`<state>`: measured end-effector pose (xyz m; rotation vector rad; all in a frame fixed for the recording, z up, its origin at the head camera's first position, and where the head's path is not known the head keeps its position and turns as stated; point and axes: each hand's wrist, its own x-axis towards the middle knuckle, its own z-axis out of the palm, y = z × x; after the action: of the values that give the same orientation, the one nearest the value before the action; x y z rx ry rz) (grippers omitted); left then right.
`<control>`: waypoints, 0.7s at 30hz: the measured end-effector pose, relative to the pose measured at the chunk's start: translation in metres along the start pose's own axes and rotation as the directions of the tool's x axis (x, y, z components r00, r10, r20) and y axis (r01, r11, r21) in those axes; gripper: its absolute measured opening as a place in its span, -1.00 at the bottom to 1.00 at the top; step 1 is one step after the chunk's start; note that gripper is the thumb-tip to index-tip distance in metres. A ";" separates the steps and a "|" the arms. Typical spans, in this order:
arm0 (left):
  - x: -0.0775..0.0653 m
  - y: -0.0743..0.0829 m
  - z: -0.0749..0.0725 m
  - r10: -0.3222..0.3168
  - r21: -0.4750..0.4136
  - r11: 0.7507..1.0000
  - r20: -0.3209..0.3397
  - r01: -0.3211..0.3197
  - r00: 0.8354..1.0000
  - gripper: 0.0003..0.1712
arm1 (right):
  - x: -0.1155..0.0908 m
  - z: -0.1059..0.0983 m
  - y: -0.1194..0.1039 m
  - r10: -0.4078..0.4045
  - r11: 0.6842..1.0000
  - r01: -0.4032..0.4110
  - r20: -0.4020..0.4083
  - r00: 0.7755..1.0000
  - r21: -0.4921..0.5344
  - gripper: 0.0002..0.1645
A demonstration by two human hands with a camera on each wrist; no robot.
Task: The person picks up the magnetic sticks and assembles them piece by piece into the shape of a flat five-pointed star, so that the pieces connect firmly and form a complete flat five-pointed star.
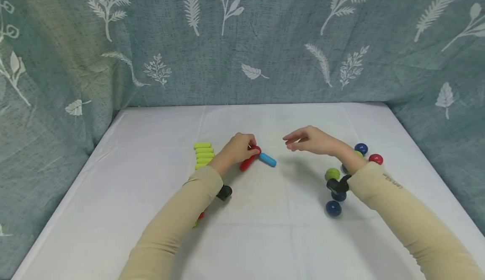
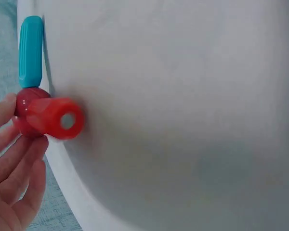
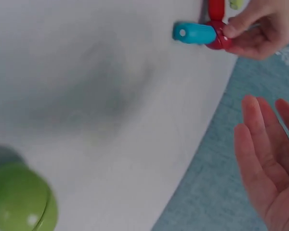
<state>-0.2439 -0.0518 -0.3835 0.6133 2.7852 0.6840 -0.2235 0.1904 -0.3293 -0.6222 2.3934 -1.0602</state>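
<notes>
My left hand [image 1: 238,147] pinches a dark red ball [image 2: 29,108] between thumb and fingers, above the white table. Joined to that ball are a red rod [image 1: 248,162], whose end shows a grey metal disc, and a blue rod [image 1: 267,159] pointing away to the right. My right hand [image 1: 312,140] hovers to the right of these pieces with nothing in it, its fingers extended and slightly bent. In the right wrist view its palm shows, and the blue rod [image 3: 195,33] and red ball lie beyond the fingertips.
Several light green rods [image 1: 203,155] lie in a column left of my left hand, partly hidden by the arm. Under my right forearm are scattered balls: blue [image 1: 333,209], green [image 1: 332,174] and red [image 1: 376,159]. A patterned curtain [image 1: 242,61] hangs behind the white table [image 1: 257,246].
</notes>
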 end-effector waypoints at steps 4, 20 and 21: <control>-0.002 0.002 -0.001 -0.027 -0.003 1.000 0.015 0.027 1.000 -0.69 | -0.017 -0.005 0.003 -0.038 0.998 0.038 -0.018 0.999 -0.044 -0.53; -0.001 0.006 0.005 -0.119 -0.047 0.992 -0.050 0.117 0.992 -0.70 | -0.094 0.004 0.024 -0.130 0.991 0.130 -0.017 0.991 -0.042 -0.51; -0.002 0.006 0.005 -0.123 -0.044 0.992 -0.050 0.120 0.991 -0.70 | -0.098 0.005 0.026 -0.131 0.991 0.130 -0.017 0.991 -0.041 -0.51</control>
<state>-0.2388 -0.0454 -0.3848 0.4196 2.8215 0.7392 -0.1482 0.2582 -0.3308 -0.7949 2.4234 -1.0787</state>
